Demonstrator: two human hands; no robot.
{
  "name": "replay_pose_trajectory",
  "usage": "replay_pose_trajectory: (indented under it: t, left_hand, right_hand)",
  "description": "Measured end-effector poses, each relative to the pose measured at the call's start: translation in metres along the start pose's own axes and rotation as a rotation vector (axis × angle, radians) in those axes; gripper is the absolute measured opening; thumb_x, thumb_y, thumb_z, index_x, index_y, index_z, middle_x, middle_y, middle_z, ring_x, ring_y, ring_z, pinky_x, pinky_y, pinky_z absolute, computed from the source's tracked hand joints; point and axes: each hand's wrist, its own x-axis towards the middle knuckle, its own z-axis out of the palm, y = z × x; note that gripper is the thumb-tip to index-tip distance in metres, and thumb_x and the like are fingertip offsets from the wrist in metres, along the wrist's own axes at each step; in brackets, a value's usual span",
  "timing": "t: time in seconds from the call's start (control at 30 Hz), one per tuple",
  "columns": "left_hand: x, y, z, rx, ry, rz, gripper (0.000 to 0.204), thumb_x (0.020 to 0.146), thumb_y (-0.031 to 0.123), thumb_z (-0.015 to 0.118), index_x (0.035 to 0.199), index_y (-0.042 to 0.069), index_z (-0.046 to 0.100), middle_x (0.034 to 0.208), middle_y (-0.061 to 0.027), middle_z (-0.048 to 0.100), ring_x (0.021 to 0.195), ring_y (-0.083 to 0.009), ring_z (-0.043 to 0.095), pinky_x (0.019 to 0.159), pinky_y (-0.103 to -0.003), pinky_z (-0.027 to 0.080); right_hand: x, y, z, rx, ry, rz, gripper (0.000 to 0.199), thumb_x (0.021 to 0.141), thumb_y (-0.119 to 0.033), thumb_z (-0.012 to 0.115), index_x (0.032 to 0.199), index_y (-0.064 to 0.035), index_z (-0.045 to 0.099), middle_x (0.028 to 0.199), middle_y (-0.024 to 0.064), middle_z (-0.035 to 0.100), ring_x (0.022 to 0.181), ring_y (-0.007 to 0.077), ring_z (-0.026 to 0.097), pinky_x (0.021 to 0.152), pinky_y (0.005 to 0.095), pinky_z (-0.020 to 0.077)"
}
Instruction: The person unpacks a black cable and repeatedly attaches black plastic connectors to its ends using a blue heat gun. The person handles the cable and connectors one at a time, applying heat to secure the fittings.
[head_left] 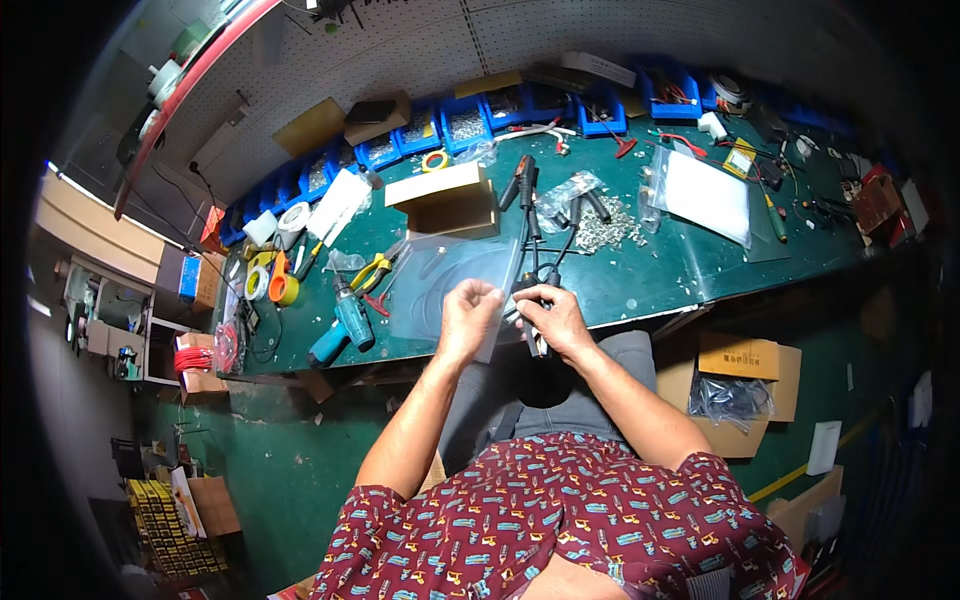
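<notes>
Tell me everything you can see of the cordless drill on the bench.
The cordless drill is teal and black, with what looks like a plastic casing. It lies on the green bench, near the front edge, its dark chuck end pointing toward the back and its handle to the left. I cannot tell whether a bit is fitted. The left hand does not touch it.

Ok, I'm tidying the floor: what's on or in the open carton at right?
A yellow-orange box and a dark bundle in clear plastic; whatever lies beneath them is covered.
</notes>
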Motion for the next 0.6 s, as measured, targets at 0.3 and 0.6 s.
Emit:
replay_pose_trajectory:
  t: [0.3,0.6]
  left_hand:
    - [-0.012,-0.008,0.011,-0.136,-0.195,-0.142,0.017,0.098,0.016,0.068,0.097,0.000,0.069,0.083,-0.0011,0.066,0.070,-0.0075,0.059,0.062,-0.024,0.049]
    - [-0.010,0.008,0.014,-0.106,-0.216,-0.043,0.025,0.098,0.026,0.071,0.085,0.006,0.063,0.076,0.0016,0.061,0.067,-0.0049,0.054,0.060,-0.023,0.045]
  right_hand:
    - [-0.005,-0.004,-0.008,-0.155,0.067,-0.066,0.022,0.086,-0.013,0.071,0.103,-0.0012,0.076,0.083,0.0057,0.071,0.068,0.0094,0.063,0.056,0.0260,0.0509]
    - [-0.022,-0.022,-0.007,-0.399,-0.017,-0.198,0.029,0.081,-0.020,0.080,0.101,0.0002,0.076,0.091,0.0111,0.073,0.082,0.0166,0.068,0.077,0.0327,0.0544]
